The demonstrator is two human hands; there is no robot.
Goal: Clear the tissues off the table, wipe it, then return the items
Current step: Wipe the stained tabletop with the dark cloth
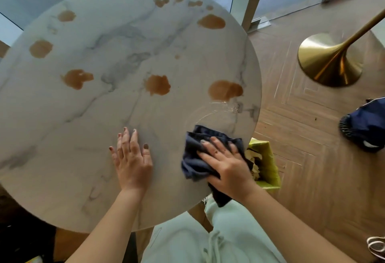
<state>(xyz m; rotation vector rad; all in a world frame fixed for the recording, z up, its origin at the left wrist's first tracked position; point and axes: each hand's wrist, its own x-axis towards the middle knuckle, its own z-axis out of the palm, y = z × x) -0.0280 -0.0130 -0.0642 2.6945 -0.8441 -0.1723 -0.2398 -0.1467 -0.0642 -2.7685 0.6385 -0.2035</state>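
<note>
Wiping step under way, early by the look of it. Right hand (226, 163) spread flat on a dark blue cloth (200, 158), fingers straight, pressing it onto the round marble table (62, 158) at the near right edge; one corner of cloth hanging off the rim. Left hand (132, 158) released, palm down on the tabletop just left of the cloth, likely bracing. No tissues seen on the top, so step 1 looks done; crumpled paper visible in a yellow-green bin (268, 164) on the floor beside the table, prob. the tissues. Faint wet arc (220, 107) just beyond the cloth. Brown spill patches across the far half, approx. 12 or more, nearest at (225, 90). Next: push cloth fwd into nearest patch w/ firm pressure, then sweep across the rest. Items to return not in view.
</note>
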